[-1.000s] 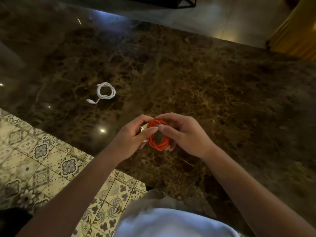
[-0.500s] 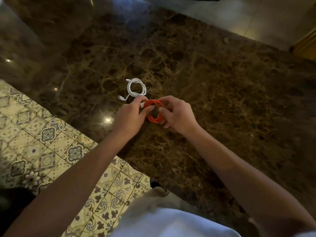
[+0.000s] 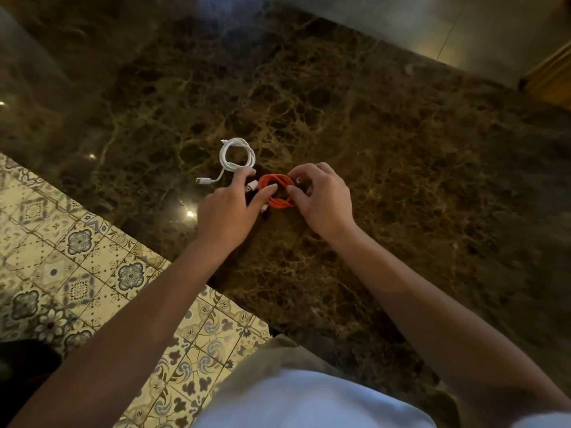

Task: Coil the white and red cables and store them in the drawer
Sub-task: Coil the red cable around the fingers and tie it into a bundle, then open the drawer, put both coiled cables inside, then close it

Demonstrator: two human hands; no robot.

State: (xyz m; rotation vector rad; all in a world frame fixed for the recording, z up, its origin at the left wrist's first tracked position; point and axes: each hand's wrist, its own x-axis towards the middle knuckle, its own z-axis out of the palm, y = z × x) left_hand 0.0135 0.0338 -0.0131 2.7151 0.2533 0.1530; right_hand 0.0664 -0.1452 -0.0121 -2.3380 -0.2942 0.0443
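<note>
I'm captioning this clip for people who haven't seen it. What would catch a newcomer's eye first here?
The bright red cable, coiled into a ring at the centre of the dark marble table, pinched between the left hand and right hand. Just beyond the left hand lies the white cable, already coiled, one plug trailing toward the table edge. Patterned floor tiles glow at lower left.

A dark brown marble tabletop [image 3: 386, 156] with pale veins lies under the fingers and spreads far beyond them. Left of the fingers and lower is a patterned tile floor [image 3: 61, 242], cream with blue-grey flower motifs.
</note>
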